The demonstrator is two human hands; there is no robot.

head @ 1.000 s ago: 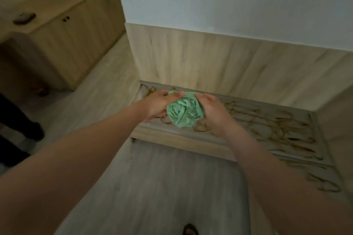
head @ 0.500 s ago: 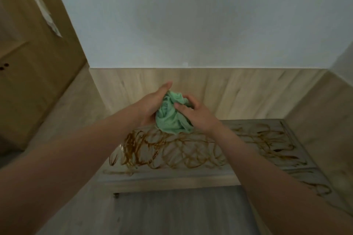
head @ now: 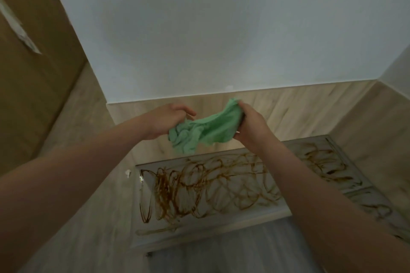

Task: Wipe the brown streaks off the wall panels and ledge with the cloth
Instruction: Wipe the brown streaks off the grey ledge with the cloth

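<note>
Cloth (head: 208, 132) strung btwn grips — left hand (head: 165, 120) & right hand (head: 250, 125) each clench an end, above ledge (head: 210, 231).

A low pale ledge (head: 221, 227) with a raised frame sits on the wood-look floor (head: 95, 217) against the panelled wall. Looping brown streaks (head: 177, 193) cover its top from the left end to the far right, thickest at the left, and one thin smear runs along the near rim. A small white scrap (head: 128, 173) lies on the floor just beside the ledge's far left corner.
</note>
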